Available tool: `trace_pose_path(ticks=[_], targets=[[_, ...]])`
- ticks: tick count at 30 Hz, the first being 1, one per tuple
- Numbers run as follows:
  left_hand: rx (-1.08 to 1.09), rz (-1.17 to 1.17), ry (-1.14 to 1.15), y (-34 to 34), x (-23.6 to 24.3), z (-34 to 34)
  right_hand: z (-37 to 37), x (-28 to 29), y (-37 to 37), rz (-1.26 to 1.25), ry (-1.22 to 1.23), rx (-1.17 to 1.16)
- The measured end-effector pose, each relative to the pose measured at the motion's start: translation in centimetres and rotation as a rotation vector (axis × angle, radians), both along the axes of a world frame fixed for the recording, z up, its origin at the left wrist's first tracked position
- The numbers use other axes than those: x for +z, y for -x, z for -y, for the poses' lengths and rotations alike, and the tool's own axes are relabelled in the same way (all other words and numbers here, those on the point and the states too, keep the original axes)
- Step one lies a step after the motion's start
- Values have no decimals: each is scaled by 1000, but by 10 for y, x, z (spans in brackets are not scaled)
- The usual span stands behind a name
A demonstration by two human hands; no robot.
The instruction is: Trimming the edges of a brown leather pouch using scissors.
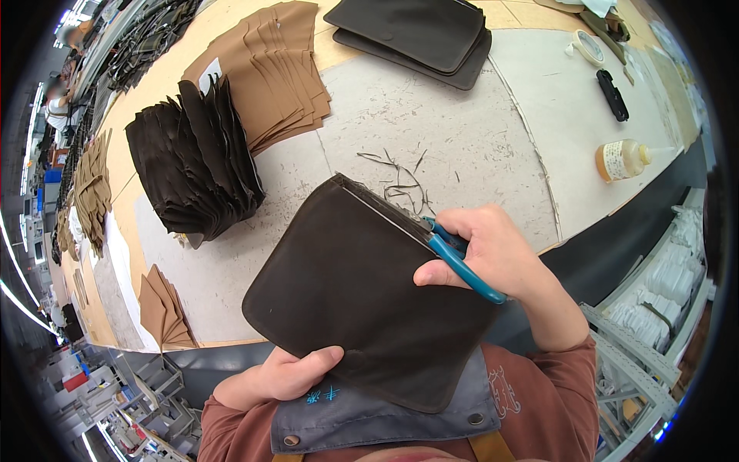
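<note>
A flat dark brown leather piece (362, 285), seemingly a pouch with layered edges, lies tilted in front of my body. My left hand (304, 373) grips its lower left edge, thumb on top and fingers hidden underneath. Wrapped around teal-handled cutters (466, 269) is my right hand (485, 250). The jaws are at the upper right edge of the leather and are mostly hidden, so I cannot tell whether they touch it. Thin dark trimmings (404, 185) are scattered on the table just beyond that edge.
Left of the leather stands a thick stack of dark pieces (192, 162), with fanned brown pieces (269, 69) behind it. Two finished-looking dark pouches (408, 35) lie at the far side. Toward the right are a tape roll (589, 46), a black tool (612, 96) and a bottle (620, 160).
</note>
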State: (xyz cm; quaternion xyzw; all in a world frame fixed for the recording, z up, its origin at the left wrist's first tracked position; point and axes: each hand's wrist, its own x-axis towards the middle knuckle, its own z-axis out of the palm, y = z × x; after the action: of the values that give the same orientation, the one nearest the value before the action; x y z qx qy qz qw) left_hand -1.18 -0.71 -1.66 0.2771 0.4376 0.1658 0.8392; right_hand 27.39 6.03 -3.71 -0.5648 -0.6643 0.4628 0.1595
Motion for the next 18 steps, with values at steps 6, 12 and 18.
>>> trace_pose_path(ticks=[6,12,18], targets=[[-3,-12,-3,1,-2,1,1,-6,0,-22,-32,-7],[3,-11,-10,1,-4,1,1,-6,1,-20,-52,-4],[19,-39,17,0,-3,2,-1,-6,1,-30,-59,-6]])
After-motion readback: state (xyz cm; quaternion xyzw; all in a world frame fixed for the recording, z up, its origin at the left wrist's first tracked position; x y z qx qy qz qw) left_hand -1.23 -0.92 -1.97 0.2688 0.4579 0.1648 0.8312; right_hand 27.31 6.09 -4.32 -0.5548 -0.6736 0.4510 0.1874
